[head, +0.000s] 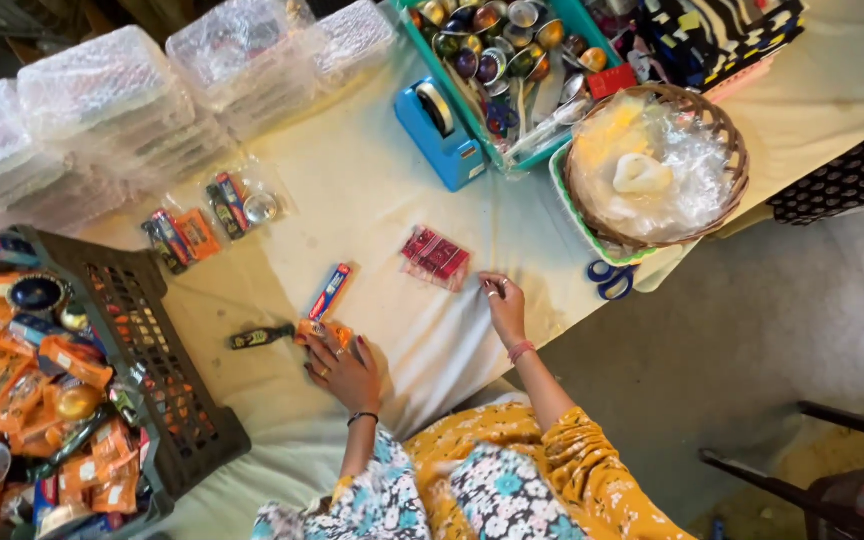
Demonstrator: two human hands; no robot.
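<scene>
Two hands down on the cream-covered desk (372, 190) — left hand (344, 372) at lower centre, fingers curled over an orange packet (324, 332), a dark little tool (260, 338) just left of it. Right hand (505, 308) lies flat, fingers narrow, holding nothing — its tips near a clear bag of red packets (435, 257). Black crate (152, 360) of orange packets, lower left.

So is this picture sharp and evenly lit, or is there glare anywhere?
Head view: soft, even light on the cloth-covered table, faint shadows only. Glare whitens the bubble-wrapped boxes and the plastic in the wicker basket. The left hand and right hand look slightly soft; edges bend a little.
</scene>
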